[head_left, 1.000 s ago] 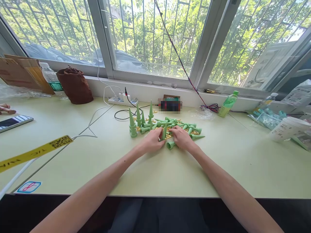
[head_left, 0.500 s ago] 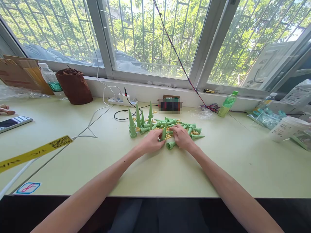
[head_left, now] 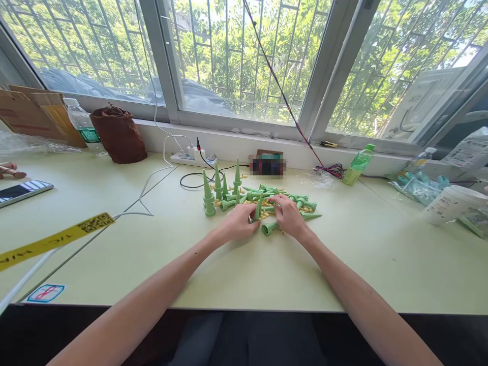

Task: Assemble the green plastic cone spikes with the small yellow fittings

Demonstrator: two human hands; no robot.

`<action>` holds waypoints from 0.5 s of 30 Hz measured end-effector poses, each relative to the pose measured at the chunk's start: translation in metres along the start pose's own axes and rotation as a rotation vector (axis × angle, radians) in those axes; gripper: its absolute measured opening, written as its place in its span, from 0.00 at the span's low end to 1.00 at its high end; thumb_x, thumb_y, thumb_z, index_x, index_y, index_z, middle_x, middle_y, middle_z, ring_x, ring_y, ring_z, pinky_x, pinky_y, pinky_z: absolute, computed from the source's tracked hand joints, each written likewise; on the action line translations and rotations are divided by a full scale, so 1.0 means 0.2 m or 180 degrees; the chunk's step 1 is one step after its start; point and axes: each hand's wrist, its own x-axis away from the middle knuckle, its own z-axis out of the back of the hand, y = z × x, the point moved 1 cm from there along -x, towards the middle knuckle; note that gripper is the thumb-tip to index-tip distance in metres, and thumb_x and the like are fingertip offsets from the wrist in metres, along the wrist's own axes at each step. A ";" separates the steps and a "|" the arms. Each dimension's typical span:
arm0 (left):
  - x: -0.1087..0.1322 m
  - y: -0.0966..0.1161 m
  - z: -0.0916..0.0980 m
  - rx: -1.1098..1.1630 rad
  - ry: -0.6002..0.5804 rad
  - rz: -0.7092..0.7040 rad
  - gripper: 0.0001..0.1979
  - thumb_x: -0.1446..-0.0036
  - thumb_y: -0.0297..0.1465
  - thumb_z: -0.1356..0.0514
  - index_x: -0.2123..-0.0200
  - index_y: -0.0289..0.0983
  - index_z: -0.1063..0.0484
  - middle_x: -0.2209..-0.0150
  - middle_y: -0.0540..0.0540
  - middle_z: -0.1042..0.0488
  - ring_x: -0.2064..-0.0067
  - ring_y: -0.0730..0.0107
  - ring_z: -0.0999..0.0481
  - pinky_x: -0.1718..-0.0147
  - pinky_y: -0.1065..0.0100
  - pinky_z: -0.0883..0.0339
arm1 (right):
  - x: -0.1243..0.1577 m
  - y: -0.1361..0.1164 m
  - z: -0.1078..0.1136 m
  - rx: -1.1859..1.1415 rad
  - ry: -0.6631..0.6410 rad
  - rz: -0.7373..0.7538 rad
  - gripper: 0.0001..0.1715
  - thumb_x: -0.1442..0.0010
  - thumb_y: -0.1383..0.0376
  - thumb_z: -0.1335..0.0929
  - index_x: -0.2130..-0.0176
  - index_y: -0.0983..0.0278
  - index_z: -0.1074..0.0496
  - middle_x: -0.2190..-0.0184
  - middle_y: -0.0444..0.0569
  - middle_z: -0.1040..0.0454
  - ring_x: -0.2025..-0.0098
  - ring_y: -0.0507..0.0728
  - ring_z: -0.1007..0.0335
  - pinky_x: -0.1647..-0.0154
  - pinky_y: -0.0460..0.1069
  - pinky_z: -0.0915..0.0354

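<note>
My left hand [head_left: 241,222] is closed around a green plastic watering spike [head_left: 258,208], which stands point up, tilted slightly, just above or on the table. My right hand [head_left: 288,216] reaches over the pile with its fingers stretched and apart, fingertips at the small yellow plastic pieces [head_left: 266,215]. Whether it touches one of them is hard to make out. Below that hand, a loose green spike [head_left: 269,229] lies with its round open end toward me. Left of the pile, several green spikes [head_left: 208,195] stand upright, some with yellow pieces in their sides.
Behind the pile are a power strip [head_left: 194,158], a black cable and a blurred-out device [head_left: 267,165]. A green bottle [head_left: 358,165] and a white cup [head_left: 453,203] stand right. Left are a brown bag [head_left: 118,134], a phone [head_left: 25,192] and part of another person's hand [head_left: 11,171].
My right hand has shifted slightly to the right over the yellow pieces. My left hand keeps its hold on the green spike, almost unmoved. The view has shifted a little.
</note>
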 end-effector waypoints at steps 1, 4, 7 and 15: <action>0.00 0.00 0.00 -0.0005 -0.0002 -0.0002 0.09 0.50 0.32 0.43 0.77 0.39 0.42 0.75 0.51 0.34 0.73 0.69 0.33 0.73 0.67 0.41 | 0.00 0.00 0.00 0.0026 -0.0016 -0.0016 0.19 0.38 0.74 0.41 0.52 0.68 0.27 0.54 0.57 0.28 0.52 0.59 0.31 0.49 0.52 0.36; 0.00 0.00 0.00 -0.0002 0.0021 -0.0050 0.09 0.50 0.31 0.42 0.77 0.39 0.42 0.75 0.51 0.33 0.73 0.69 0.34 0.73 0.67 0.40 | 0.00 0.00 -0.01 0.0200 -0.0168 -0.0099 0.18 0.37 0.73 0.40 0.52 0.67 0.27 0.53 0.56 0.28 0.51 0.59 0.32 0.50 0.51 0.37; 0.00 0.00 0.00 0.0029 0.0051 -0.0115 0.09 0.50 0.31 0.42 0.77 0.39 0.42 0.75 0.51 0.33 0.73 0.69 0.34 0.73 0.67 0.40 | 0.00 0.00 -0.02 0.0446 -0.0448 -0.0163 0.17 0.35 0.69 0.40 0.52 0.66 0.27 0.52 0.55 0.29 0.51 0.59 0.32 0.50 0.51 0.38; 0.00 0.00 -0.01 0.0048 0.0043 -0.0122 0.08 0.50 0.31 0.42 0.76 0.38 0.40 0.75 0.50 0.33 0.73 0.69 0.34 0.73 0.68 0.40 | 0.00 -0.02 -0.02 0.0810 -0.0736 -0.0220 0.17 0.32 0.65 0.42 0.53 0.65 0.27 0.52 0.55 0.30 0.54 0.57 0.31 0.56 0.49 0.37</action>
